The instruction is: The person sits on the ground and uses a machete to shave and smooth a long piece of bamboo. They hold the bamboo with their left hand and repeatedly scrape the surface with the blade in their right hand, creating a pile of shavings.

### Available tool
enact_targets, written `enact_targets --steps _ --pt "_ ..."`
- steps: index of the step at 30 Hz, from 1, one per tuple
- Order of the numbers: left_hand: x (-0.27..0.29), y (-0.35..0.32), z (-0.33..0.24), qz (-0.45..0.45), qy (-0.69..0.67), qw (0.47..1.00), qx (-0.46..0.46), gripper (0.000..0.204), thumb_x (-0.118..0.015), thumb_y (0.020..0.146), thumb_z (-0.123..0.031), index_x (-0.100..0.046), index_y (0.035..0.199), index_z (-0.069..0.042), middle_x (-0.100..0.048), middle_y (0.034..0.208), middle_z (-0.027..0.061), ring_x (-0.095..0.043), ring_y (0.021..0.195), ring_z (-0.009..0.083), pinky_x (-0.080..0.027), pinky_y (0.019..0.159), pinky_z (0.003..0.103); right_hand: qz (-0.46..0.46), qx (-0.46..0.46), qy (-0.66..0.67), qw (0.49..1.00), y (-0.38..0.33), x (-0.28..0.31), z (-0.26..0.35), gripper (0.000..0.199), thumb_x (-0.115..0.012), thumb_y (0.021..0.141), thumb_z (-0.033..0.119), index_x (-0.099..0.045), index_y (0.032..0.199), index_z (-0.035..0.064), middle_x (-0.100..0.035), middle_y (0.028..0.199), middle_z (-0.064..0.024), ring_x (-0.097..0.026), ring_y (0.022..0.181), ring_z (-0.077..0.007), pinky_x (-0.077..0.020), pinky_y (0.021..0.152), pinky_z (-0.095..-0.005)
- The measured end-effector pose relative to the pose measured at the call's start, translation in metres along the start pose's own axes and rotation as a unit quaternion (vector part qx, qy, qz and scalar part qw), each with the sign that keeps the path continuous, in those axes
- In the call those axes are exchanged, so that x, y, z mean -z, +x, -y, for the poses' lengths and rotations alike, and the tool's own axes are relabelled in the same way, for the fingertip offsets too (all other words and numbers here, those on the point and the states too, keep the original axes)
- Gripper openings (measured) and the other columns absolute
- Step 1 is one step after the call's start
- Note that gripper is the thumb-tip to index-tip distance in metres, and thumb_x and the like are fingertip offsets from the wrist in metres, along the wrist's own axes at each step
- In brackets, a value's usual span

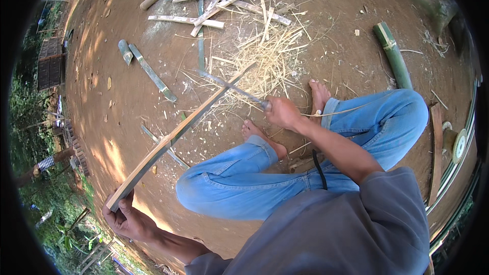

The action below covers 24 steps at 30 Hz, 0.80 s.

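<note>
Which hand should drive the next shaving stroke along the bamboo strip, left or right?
Right, probably. The right hand already has its grip on the knife, whose blade lies across the bamboo strip near its far end. The left hand holds the strip's near end, so it is better placed to steady it.

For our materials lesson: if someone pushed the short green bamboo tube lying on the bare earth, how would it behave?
The short green bamboo tube looks round, so it would probably roll sideways. It appears rigid, unlikely to bend. Its raised joint ring might make it veer.
</note>
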<state>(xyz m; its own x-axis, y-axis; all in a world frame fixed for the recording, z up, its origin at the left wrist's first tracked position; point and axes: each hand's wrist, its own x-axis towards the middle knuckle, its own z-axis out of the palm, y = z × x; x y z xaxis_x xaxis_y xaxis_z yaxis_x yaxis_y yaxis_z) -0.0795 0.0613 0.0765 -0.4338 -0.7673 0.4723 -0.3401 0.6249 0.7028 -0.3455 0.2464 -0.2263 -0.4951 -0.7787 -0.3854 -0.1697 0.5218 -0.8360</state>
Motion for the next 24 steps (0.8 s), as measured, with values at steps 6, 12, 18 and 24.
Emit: enact_targets --steps 6,12,18,24 --pt "0.011 0.012 0.010 -0.019 0.007 1.000 0.017 0.027 -0.061 0.097 -0.020 -0.054 0.104 0.005 -0.062 0.096 0.0144 -0.066 0.094 0.0235 -0.060 0.088 0.040 0.005 0.051 -0.035 0.998 0.027 -0.010 -0.013 0.018 -0.059 0.084 0.018 -0.064 0.092 0.0021 -0.065 0.077 -0.0252 -0.065 0.072 -0.0415 -0.0513 0.069 -0.0494" --pt "0.009 0.030 0.023 -0.010 -0.006 0.999 0.038 0.027 -0.061 0.096 -0.021 -0.054 0.104 0.003 -0.062 0.094 0.0132 -0.066 0.094 0.0209 -0.060 0.090 0.038 -0.027 -0.063 -0.018 0.998 0.063 -0.004 -0.055 0.020 -0.054 0.087 0.019 -0.063 0.091 0.0017 -0.065 0.077 -0.0239 -0.065 0.075 -0.0416 -0.0508 0.071 -0.0500" --pt "0.009 0.053 0.045 0.006 -0.017 0.998 0.060 0.025 -0.058 0.098 -0.020 -0.053 0.106 0.003 -0.059 0.096 0.0120 -0.064 0.097 0.0193 -0.059 0.091 0.039 -0.024 -0.102 -0.030 0.994 0.086 -0.015 -0.099 0.029 -0.055 0.092 0.025 -0.066 0.102 0.0009 -0.067 0.089 -0.0265 -0.066 0.084 -0.0424 -0.0515 0.078 -0.0500" --pt "0.017 0.065 0.064 0.006 -0.026 0.996 0.083 0.025 -0.056 0.099 -0.020 -0.053 0.107 0.003 -0.059 0.098 0.0130 -0.064 0.097 0.0200 -0.060 0.087 0.036 -0.032 -0.178 -0.061 0.982 0.088 -0.009 -0.110 0.030 -0.052 0.093 0.025 -0.068 0.099 0.0005 -0.067 0.089 -0.0285 -0.066 0.086 -0.0427 -0.0521 0.078 -0.0496"
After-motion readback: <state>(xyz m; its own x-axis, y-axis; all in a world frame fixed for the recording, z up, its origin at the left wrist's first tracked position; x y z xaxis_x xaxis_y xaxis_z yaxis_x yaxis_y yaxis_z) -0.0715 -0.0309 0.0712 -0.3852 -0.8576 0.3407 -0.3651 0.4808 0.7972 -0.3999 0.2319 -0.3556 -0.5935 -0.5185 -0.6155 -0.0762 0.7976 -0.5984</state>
